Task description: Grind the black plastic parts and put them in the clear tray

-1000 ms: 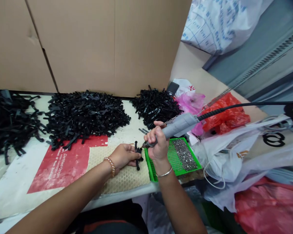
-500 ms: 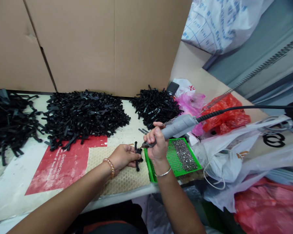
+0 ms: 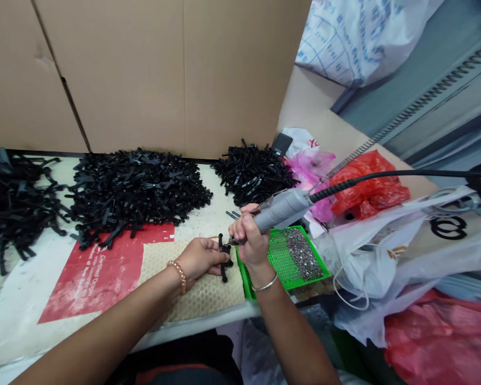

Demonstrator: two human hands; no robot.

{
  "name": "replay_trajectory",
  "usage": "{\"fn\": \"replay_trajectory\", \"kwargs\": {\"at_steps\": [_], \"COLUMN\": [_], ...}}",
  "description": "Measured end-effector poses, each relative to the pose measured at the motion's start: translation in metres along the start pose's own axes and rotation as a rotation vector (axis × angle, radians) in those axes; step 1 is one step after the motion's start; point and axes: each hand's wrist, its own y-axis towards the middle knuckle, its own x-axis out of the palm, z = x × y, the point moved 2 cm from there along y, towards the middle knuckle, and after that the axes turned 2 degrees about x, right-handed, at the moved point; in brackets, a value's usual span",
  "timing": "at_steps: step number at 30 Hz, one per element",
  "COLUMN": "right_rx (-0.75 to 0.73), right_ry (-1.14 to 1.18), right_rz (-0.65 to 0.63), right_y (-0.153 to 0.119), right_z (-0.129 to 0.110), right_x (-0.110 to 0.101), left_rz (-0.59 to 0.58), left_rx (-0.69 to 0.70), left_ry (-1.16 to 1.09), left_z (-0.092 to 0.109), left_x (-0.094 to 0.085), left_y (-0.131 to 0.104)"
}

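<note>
Between the fingers of my left hand point(image 3: 203, 256) is a small black plastic part point(image 3: 224, 271) with slim arms, held over a honeycomb-patterned mat point(image 3: 208, 305). My right hand point(image 3: 251, 238) is wrapped round a grey electric screwdriver point(image 3: 282, 210), whose cable runs off to the right. The screwdriver's tip points down and left and meets the black part; whether a screw sits under it is too small to tell. Just right of the mat lies a green perforated tray point(image 3: 278, 262) with many small metal screws point(image 3: 304, 254) heaped at its right side.
Heaps of black parts lie at the left point(image 3: 18, 200), middle point(image 3: 140, 187) and right point(image 3: 256, 174), before a tall cardboard box point(image 3: 144, 75). A phone point(image 3: 282, 144), a pink bag point(image 3: 310, 166) and a red bag point(image 3: 371, 182) are at the right. A coiled spring point(image 3: 409, 112) stretches above.
The screwdriver and my right hand have shifted slightly left and down towards the black part. My left hand keeps its hold on the part. The view has moved a little.
</note>
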Motion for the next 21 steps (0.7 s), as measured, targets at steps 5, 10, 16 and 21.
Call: {"fn": "replay_trajectory", "kwargs": {"at_steps": [5,10,16,21], "right_rx": [0.050,0.074,-0.186,-0.187], "right_ry": [-0.040,-0.062,-0.113,-0.202], "right_rz": [-0.097,-0.098,0.108,0.327], "right_y": [0.000,-0.001,0.006,0.014], "right_z": [0.005,0.002,-0.044,-0.049], "right_x": [-0.001,0.003,-0.029,-0.085], "left_rz": [0.034,0.020,-0.009,-0.012], "left_rx": [-0.003,0.016,0.017,-0.006], "left_ry": [-0.001,0.000,-0.018,0.004], "left_z": [0.001,-0.001,0.000,0.001], "left_x": [0.000,-0.001,-0.001,-0.002], "left_y": [-0.001,-0.001,-0.002,-0.003]}}
